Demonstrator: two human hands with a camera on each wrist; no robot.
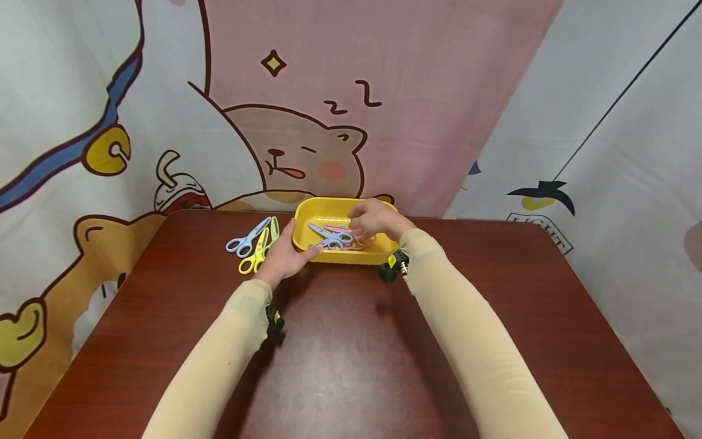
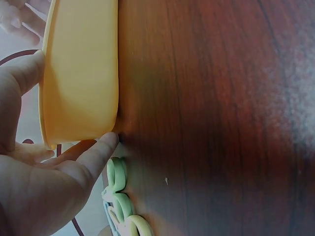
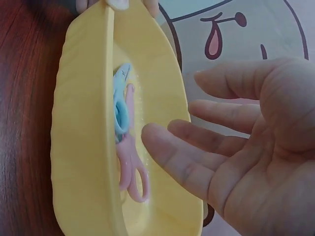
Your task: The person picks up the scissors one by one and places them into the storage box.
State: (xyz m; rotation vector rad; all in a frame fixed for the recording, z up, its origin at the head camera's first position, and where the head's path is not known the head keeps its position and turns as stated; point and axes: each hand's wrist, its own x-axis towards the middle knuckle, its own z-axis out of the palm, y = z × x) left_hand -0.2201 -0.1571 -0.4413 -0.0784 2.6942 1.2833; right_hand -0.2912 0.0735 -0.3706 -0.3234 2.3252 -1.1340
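My left hand (image 1: 284, 256) grips the left end of a yellow plastic tray (image 1: 351, 258), its thumb over the rim and its fingers along the outer end wall. In the left wrist view, one fingertip reaches the tray's bottom corner. Inside the tray lie blue scissors (image 3: 119, 93) and pink scissors (image 3: 127, 152), overlapping one another. Over the tray's right half hovers my right hand (image 1: 378, 219). The right wrist view shows its fingers (image 3: 187, 172) spread and loosely bent, holding nothing, close above the pink handles.
Left of the tray, blue scissors (image 1: 256, 231), yellow scissors (image 1: 263, 244) and green scissors (image 1: 274, 228) lie together on the dark red-brown table (image 1: 340, 366). A printed curtain (image 1: 428, 91) hangs right behind the table's far edge.
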